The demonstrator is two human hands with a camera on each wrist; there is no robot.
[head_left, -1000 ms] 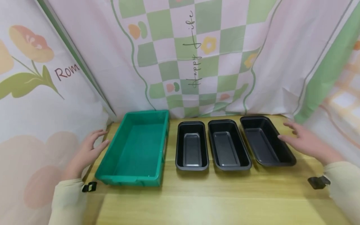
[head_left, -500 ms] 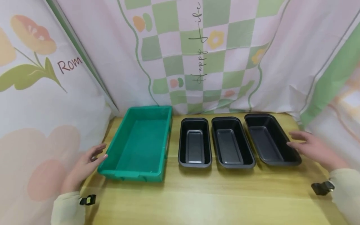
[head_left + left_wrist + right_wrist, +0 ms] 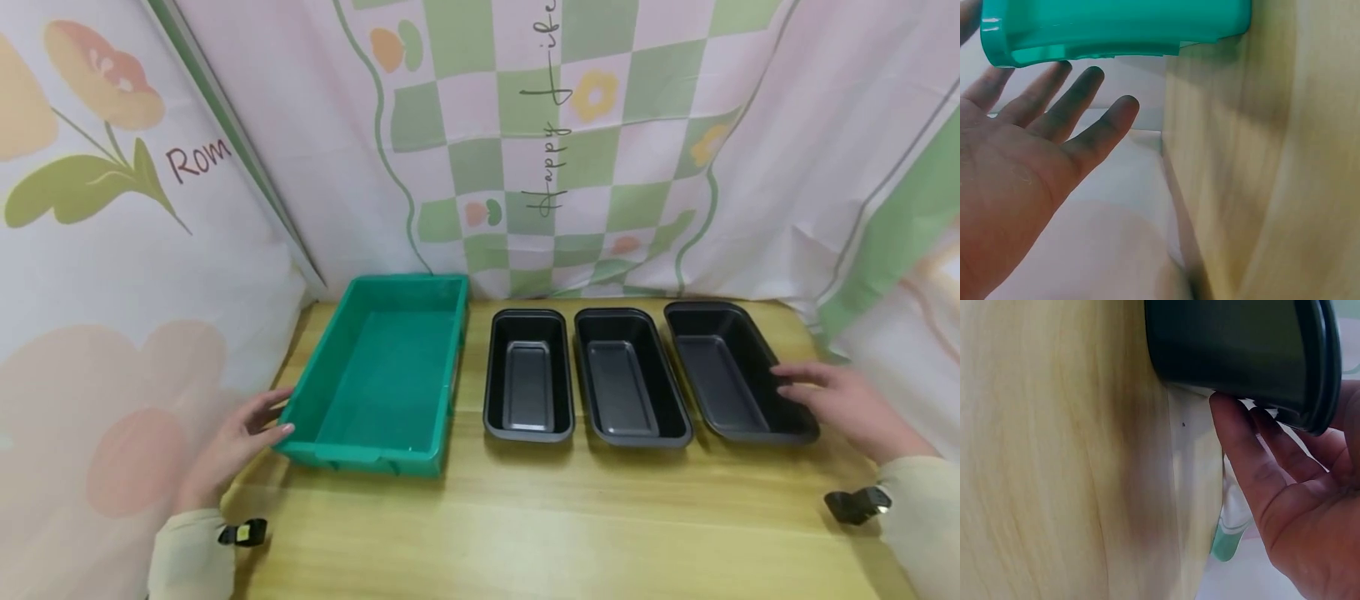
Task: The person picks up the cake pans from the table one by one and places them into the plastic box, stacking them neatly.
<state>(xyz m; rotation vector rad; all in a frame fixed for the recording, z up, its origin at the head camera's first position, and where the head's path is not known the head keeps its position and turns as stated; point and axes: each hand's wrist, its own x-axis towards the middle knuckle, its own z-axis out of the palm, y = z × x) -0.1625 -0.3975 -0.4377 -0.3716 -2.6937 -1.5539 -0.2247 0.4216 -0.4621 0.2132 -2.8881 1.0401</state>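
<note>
Beside the left wall of a green plastic tray [image 3: 375, 392], my left hand [image 3: 240, 442] holds its fingers fairly straight and spread. Its thumb lies at the tray's rim near the front left corner, while the left wrist view has the fingers along the outside of the wall [image 3: 1116, 28]. My right hand [image 3: 847, 404] is at the right rim of the rightmost black loaf pan [image 3: 723, 383]. In the right wrist view its extended fingers [image 3: 1241, 437] touch or nearly touch the pan's outer side, with the thumb partly visible across the rim. Firm contact cannot be made out.
Two more black loaf pans, one in the middle [image 3: 622, 379] and one on the left [image 3: 528, 375], stand between tray and right pan. All rest on a wooden table [image 3: 525, 517]. Patterned cloth [image 3: 585, 150] hangs close behind and at both sides.
Both hands have come down and closer to the containers, the left to the tray's side and the right to the pan's rim. The whole view has shifted slightly as the head moved.
</note>
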